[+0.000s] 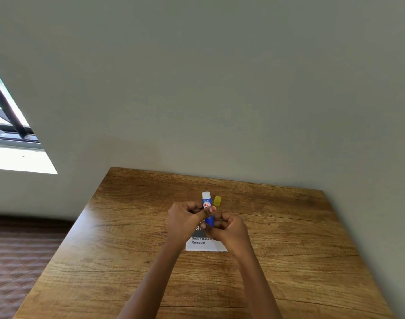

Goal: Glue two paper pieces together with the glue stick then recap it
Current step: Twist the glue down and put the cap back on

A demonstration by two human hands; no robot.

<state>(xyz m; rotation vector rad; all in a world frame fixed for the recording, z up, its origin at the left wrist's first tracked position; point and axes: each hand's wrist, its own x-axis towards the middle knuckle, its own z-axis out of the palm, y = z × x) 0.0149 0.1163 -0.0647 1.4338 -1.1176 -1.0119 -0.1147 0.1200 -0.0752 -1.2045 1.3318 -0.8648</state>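
Holding glue stick (206,201) uncapped over the paper (208,247)

Left hand (185,218) grips the upright stick at its label, thumb laid across it. Right hand (229,229) has its fingers curled round the lower end. Both are above the printed paper on the tabletop (289,249). The yellow cap (217,201) lies on the wood just right of the stick's white top.

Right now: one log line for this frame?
left hand grips glue stick body | right hand grips its base | yellow cap off, on table | printed paper beneath hands
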